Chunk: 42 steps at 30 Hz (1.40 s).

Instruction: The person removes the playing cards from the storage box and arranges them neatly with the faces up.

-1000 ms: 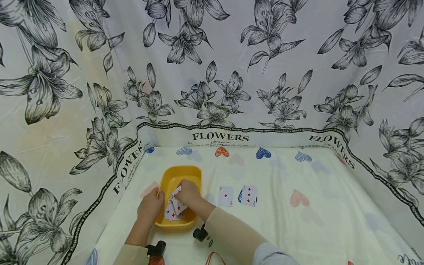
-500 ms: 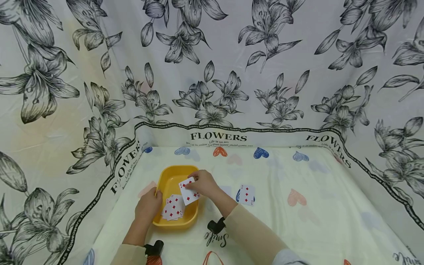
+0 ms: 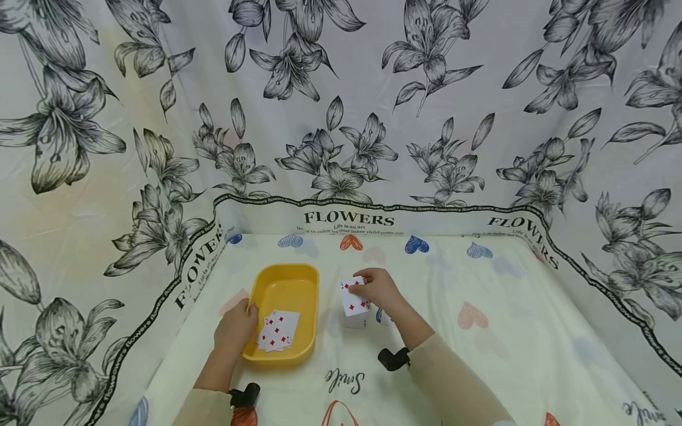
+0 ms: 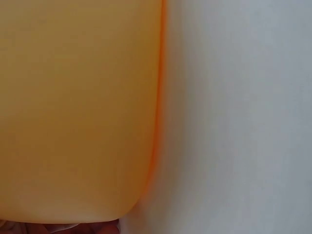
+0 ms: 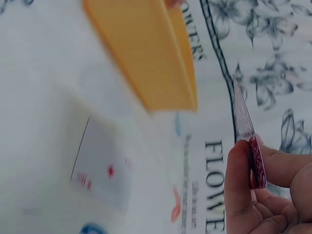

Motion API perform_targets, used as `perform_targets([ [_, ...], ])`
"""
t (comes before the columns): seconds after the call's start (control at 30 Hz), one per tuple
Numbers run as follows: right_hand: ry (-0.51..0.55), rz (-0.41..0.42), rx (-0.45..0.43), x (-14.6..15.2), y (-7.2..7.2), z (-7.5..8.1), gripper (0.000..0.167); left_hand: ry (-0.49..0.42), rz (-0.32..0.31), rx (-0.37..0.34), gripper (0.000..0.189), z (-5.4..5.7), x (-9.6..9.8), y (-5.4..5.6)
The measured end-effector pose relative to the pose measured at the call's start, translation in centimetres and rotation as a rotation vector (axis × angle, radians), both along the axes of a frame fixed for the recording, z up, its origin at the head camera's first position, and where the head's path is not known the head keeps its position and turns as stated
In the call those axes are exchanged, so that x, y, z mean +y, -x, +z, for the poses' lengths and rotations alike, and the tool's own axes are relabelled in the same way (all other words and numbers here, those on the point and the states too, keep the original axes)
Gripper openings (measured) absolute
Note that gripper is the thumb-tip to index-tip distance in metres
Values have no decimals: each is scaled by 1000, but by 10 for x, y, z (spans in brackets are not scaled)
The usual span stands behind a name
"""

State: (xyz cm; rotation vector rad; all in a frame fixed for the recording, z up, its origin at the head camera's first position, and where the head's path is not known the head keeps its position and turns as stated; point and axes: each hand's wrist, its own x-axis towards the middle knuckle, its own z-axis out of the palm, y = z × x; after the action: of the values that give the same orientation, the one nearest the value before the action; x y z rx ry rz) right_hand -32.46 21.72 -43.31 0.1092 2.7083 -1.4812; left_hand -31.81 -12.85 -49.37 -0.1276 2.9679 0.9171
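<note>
My left hand (image 3: 234, 328) grips the left rim of a yellow plastic tray (image 3: 290, 290). Inside its near end lies a small overlapping pile of diamond playing cards (image 3: 279, 330). Thumb and fingers of my right hand (image 3: 382, 293) pinch a diamond playing card (image 3: 354, 299), seen nearly edge-on with its red back in the right wrist view. Just below it, partly covered in the head view, the ace of diamonds (image 5: 105, 168) lies face up on the cloth. Another laid card (image 3: 387, 320) is mostly hidden behind my right hand. The left wrist view shows mainly the tray's side (image 4: 78, 107).
A white tablecloth (image 3: 426, 378) printed with hearts and "Smile" covers the table. Floral curtains (image 3: 341, 118) enclose the back and both sides. A black wrist camera (image 3: 393, 359) sits by my right wrist, another (image 3: 246, 395) by my left.
My right hand has drawn a card out of the tray's pile and carried it rightward, over the ace. The left hand stays on the tray's rim.
</note>
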Motion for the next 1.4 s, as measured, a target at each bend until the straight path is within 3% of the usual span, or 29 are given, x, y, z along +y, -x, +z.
perform_targets([
  [0.37, -3, -145, -95, 87, -13, -32, 44, -6, 2, -23, 52, 1, -3, -1],
  [0.8, -50, -224, -158, 156, -22, -64, 45, -4, -8, -9, 55, -1, -3, 1],
  [1.1, -51, -243, -190, 169, -25, -76, 46, 1, -15, -2, 57, -1, -1, 2],
  [1.4, -336, -230, -77, 164, -25, -74, 47, 1, -3, 11, 48, 2, 1, -1],
])
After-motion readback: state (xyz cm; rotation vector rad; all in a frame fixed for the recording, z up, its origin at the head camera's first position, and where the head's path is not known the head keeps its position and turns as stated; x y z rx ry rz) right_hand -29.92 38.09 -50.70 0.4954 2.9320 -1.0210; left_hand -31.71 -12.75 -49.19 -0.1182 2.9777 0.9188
